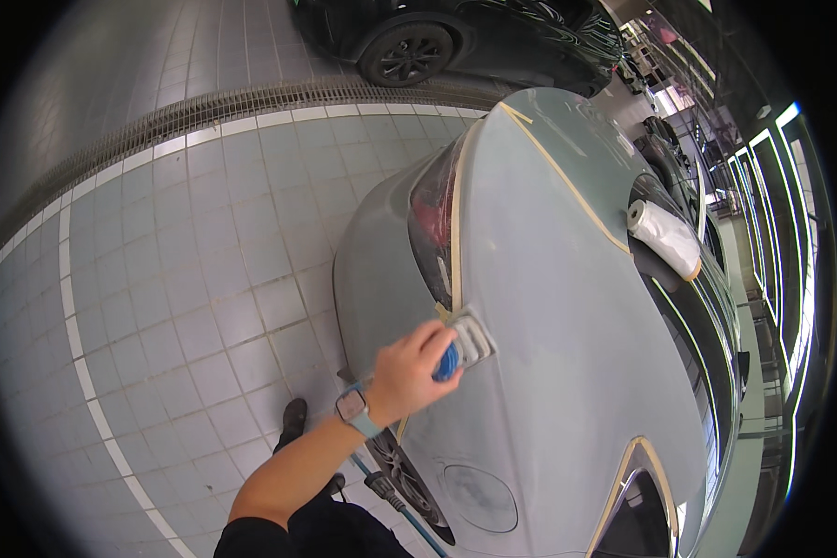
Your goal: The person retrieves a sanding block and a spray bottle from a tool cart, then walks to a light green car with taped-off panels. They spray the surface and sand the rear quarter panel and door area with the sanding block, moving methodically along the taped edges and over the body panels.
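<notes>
My left hand (409, 374), a watch (352, 405) on its wrist, is closed around a sander (474, 339). The sander has a blue part (446, 365) under my fingers and a grey, squarish pad resting on the car's dull grey rear body panel (549, 298). Just beyond the pad is the dark red tail light (432, 219), edged with masking tape (457, 223). A teal hose (395, 498) runs below my forearm; where it joins is hidden. My right hand is out of view.
A white roll (663, 239) lies by the rear window. More tape borders the boot lid and side window. A round fuel flap (479, 498) sits above the rear wheel (405, 474). A black car (493, 42) stands beyond a floor grate (205, 112).
</notes>
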The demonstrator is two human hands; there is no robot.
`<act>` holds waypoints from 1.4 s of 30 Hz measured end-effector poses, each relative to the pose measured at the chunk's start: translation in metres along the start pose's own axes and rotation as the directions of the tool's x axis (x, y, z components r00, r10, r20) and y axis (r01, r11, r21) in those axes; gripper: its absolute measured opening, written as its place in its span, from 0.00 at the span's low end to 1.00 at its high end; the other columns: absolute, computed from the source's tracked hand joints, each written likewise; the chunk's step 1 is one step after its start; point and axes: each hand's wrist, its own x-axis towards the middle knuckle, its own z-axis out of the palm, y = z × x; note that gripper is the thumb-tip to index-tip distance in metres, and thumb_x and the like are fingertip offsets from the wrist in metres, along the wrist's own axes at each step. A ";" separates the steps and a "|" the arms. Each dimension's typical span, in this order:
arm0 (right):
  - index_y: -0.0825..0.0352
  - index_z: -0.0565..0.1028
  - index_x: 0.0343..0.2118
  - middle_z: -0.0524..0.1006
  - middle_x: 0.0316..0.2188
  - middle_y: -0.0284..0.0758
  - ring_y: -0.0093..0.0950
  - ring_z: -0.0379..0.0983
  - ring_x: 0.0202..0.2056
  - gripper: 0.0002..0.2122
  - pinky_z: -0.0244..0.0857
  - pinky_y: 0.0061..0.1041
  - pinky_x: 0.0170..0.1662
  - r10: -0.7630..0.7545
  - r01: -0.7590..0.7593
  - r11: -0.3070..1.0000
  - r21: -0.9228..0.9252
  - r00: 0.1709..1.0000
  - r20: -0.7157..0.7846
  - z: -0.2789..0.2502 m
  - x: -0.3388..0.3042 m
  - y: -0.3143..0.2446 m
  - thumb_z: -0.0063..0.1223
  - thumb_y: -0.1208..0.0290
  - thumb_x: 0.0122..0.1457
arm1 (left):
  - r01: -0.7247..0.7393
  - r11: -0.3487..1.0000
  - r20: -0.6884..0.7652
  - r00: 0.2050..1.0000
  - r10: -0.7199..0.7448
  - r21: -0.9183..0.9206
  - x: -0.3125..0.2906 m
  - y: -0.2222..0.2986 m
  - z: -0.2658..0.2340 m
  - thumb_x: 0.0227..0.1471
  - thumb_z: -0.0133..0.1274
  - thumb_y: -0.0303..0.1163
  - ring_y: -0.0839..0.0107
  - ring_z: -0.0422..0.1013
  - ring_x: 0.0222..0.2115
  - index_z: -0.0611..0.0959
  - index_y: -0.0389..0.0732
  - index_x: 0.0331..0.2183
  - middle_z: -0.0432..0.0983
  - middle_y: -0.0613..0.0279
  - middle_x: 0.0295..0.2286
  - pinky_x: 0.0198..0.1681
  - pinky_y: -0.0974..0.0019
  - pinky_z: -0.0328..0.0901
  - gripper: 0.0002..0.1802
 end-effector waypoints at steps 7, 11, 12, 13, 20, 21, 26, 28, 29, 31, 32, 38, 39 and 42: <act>0.71 0.73 0.21 0.67 0.16 0.29 0.23 0.61 0.23 0.31 0.58 0.36 0.26 0.111 -0.113 0.986 -0.125 0.994 -0.023 -0.002 0.005 -0.010 0.48 0.43 0.72 | -0.013 0.997 -0.104 0.995 0.005 -0.075 -0.054 0.017 0.014 0.40 0.74 0.34 0.55 0.80 0.36 0.82 0.41 0.46 0.78 0.57 0.44 0.38 0.59 0.77 0.29; 0.70 0.73 0.21 0.67 0.16 0.29 0.24 0.61 0.23 0.32 0.58 0.37 0.27 0.158 -0.158 0.975 -0.154 0.987 -0.011 -0.005 0.005 -0.009 0.47 0.42 0.71 | 0.092 0.991 -0.088 0.991 -0.101 -0.094 -0.043 -0.009 0.017 0.40 0.75 0.33 0.56 0.80 0.36 0.81 0.41 0.46 0.78 0.57 0.44 0.38 0.60 0.77 0.30; 0.70 0.73 0.21 0.67 0.16 0.29 0.24 0.60 0.23 0.32 0.58 0.36 0.27 0.167 -0.169 0.974 -0.151 0.986 -0.020 -0.005 0.005 -0.007 0.47 0.42 0.71 | 0.111 0.989 -0.103 0.987 -0.121 -0.094 -0.041 -0.014 0.017 0.40 0.75 0.33 0.56 0.80 0.36 0.81 0.40 0.46 0.79 0.57 0.44 0.38 0.60 0.77 0.30; 0.69 0.73 0.21 0.67 0.16 0.28 0.23 0.60 0.23 0.32 0.57 0.36 0.26 0.174 -0.177 0.973 -0.147 0.984 -0.032 -0.004 0.005 -0.004 0.48 0.42 0.71 | 0.185 0.979 -0.077 0.978 -0.192 -0.089 -0.040 -0.016 0.015 0.40 0.75 0.33 0.56 0.80 0.36 0.81 0.40 0.46 0.79 0.57 0.44 0.37 0.60 0.77 0.30; 0.67 0.73 0.20 0.67 0.17 0.26 0.21 0.59 0.23 0.30 0.55 0.34 0.26 0.231 -0.232 0.965 -0.121 0.973 -0.019 -0.009 0.006 0.009 0.48 0.44 0.72 | 0.216 0.967 -0.092 0.969 -0.229 -0.134 -0.048 -0.009 0.012 0.41 0.74 0.34 0.56 0.80 0.36 0.81 0.40 0.47 0.79 0.57 0.45 0.37 0.60 0.77 0.30; 0.68 0.73 0.20 0.67 0.17 0.27 0.22 0.59 0.23 0.30 0.56 0.34 0.26 0.228 -0.228 0.965 -0.133 0.974 -0.014 -0.010 0.007 0.008 0.48 0.44 0.72 | 0.215 0.968 -0.094 0.969 -0.227 -0.128 -0.046 -0.012 0.013 0.42 0.74 0.35 0.57 0.80 0.36 0.81 0.41 0.47 0.78 0.58 0.45 0.36 0.60 0.77 0.30; 0.73 0.74 0.24 0.67 0.19 0.29 0.24 0.59 0.26 0.31 0.59 0.37 0.29 0.294 -0.290 0.947 -0.136 0.956 0.014 -0.012 0.013 -0.004 0.49 0.44 0.72 | 0.220 0.970 -0.083 0.970 -0.228 -0.101 -0.034 -0.019 0.011 0.42 0.73 0.35 0.58 0.80 0.35 0.81 0.41 0.48 0.78 0.59 0.45 0.34 0.61 0.77 0.30; 0.73 0.73 0.24 0.67 0.19 0.29 0.23 0.59 0.26 0.31 0.59 0.37 0.29 0.342 -0.336 0.933 -0.127 0.939 0.027 -0.013 0.013 -0.009 0.49 0.44 0.72 | 0.191 0.976 -0.101 0.974 -0.201 -0.101 -0.033 -0.015 0.007 0.42 0.73 0.35 0.59 0.80 0.35 0.81 0.41 0.48 0.78 0.59 0.45 0.34 0.61 0.77 0.30; 0.73 0.73 0.24 0.67 0.19 0.29 0.23 0.59 0.26 0.31 0.59 0.37 0.29 0.324 -0.318 0.939 -0.130 0.946 0.029 -0.013 0.013 -0.011 0.49 0.44 0.72 | 0.185 0.979 -0.094 0.977 -0.193 -0.090 -0.031 -0.013 0.006 0.42 0.73 0.35 0.59 0.80 0.35 0.81 0.41 0.48 0.78 0.59 0.45 0.34 0.61 0.77 0.30; 0.73 0.73 0.24 0.67 0.19 0.29 0.23 0.59 0.26 0.31 0.59 0.37 0.29 0.289 -0.282 0.950 -0.137 0.957 0.033 -0.014 0.014 -0.014 0.49 0.44 0.72 | 0.132 0.988 -0.119 0.983 -0.141 -0.084 -0.027 -0.008 0.005 0.42 0.73 0.34 0.59 0.80 0.34 0.81 0.41 0.48 0.78 0.59 0.45 0.35 0.61 0.77 0.31; 0.73 0.73 0.24 0.67 0.19 0.29 0.23 0.59 0.26 0.31 0.59 0.37 0.28 0.267 -0.261 0.955 -0.139 0.963 0.027 -0.015 0.015 -0.015 0.49 0.45 0.72 | 0.115 0.990 -0.108 0.986 -0.124 -0.086 -0.024 -0.006 0.005 0.40 0.74 0.34 0.58 0.80 0.34 0.81 0.41 0.48 0.78 0.59 0.44 0.35 0.61 0.77 0.31; 0.72 0.72 0.23 0.64 0.18 0.26 0.21 0.57 0.24 0.30 0.55 0.35 0.26 0.135 -0.135 0.984 -0.113 0.991 -0.007 -0.017 0.022 -0.012 0.50 0.46 0.72 | 0.021 0.999 -0.130 0.991 -0.026 -0.036 -0.001 0.000 0.011 0.37 0.76 0.32 0.59 0.80 0.33 0.82 0.40 0.46 0.78 0.59 0.43 0.33 0.63 0.76 0.31; 0.70 0.72 0.22 0.64 0.17 0.25 0.20 0.57 0.24 0.29 0.54 0.34 0.25 0.146 -0.145 0.985 -0.091 0.989 0.003 -0.017 0.023 -0.011 0.50 0.47 0.72 | 0.016 1.000 -0.129 0.991 -0.019 -0.026 -0.002 0.002 0.012 0.37 0.76 0.32 0.59 0.80 0.33 0.82 0.40 0.46 0.78 0.59 0.43 0.33 0.63 0.76 0.31; 0.69 0.72 0.22 0.65 0.18 0.24 0.20 0.57 0.24 0.29 0.55 0.33 0.26 0.199 -0.197 0.979 -0.059 0.979 0.039 -0.019 0.020 -0.003 0.51 0.47 0.72 | -0.020 1.000 -0.111 0.994 0.021 0.008 -0.017 0.011 0.015 0.36 0.76 0.32 0.61 0.79 0.32 0.82 0.42 0.46 0.78 0.60 0.43 0.33 0.64 0.76 0.31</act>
